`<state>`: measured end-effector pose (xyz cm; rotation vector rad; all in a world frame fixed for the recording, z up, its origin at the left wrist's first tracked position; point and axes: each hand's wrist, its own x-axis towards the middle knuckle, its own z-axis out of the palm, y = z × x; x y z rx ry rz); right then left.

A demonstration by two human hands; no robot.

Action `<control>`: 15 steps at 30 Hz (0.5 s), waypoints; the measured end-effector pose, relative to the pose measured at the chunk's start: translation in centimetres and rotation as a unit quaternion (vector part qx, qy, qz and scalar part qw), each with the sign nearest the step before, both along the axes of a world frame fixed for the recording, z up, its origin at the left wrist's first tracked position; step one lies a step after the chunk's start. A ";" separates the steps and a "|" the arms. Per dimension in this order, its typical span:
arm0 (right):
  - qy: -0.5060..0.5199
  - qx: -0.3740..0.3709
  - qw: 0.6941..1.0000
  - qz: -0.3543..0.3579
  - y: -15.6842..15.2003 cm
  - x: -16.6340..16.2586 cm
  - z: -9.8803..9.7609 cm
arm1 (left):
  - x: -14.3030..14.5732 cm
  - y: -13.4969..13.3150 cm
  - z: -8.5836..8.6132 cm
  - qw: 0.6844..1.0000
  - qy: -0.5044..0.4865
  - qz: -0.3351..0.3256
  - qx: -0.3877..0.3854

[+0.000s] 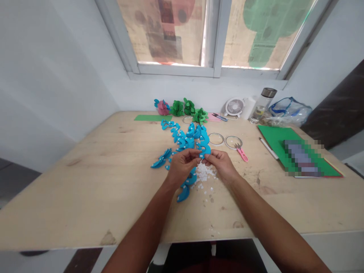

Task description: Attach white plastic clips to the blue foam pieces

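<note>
Both my hands meet over the middle of the wooden table [85, 182]. My left hand [181, 165] and my right hand [221, 163] are closed, pinching a blue curved paper piece [205, 150] between their fingertips. Under them lies a small heap of white paper scraps [205, 175]. More blue curved pieces [184, 137] lie in a pile just beyond my hands, with a few others [160, 159] to the left and some [186, 185] below my left wrist.
Green and pink paper flowers [184, 108] stand at the back by the wall. Tape rings [224, 140], pink snips [241, 152], a small fan [234, 106], a bottle [263, 103], a plastic bag [287, 112] and green sheets [277, 138] with a pen [269, 148] are on the right.
</note>
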<state>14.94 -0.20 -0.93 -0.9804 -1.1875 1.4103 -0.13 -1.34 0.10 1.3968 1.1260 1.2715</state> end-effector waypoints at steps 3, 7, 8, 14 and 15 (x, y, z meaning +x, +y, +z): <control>-0.031 0.013 0.999 -0.019 0.0 -0.1 0.2 | 0.1 -0.1 0.0 0.998 0.046 0.003 0.038; -0.072 0.027 0.996 -0.051 0.2 -0.1 -0.1 | 0.4 -0.3 -0.3 0.964 0.183 0.085 0.176; -0.083 0.033 0.994 -0.058 0.2 -0.1 -0.2 | 0.5 -0.4 -0.3 0.945 0.221 0.111 0.216; -0.140 0.070 0.985 -0.076 0.3 -0.1 -0.9 | 0.9 -0.4 -0.9 0.869 0.347 0.141 0.325; -0.147 0.077 0.983 -0.076 0.3 -0.1 -0.9 | 0.9 -0.4 -0.9 0.866 0.352 0.141 0.326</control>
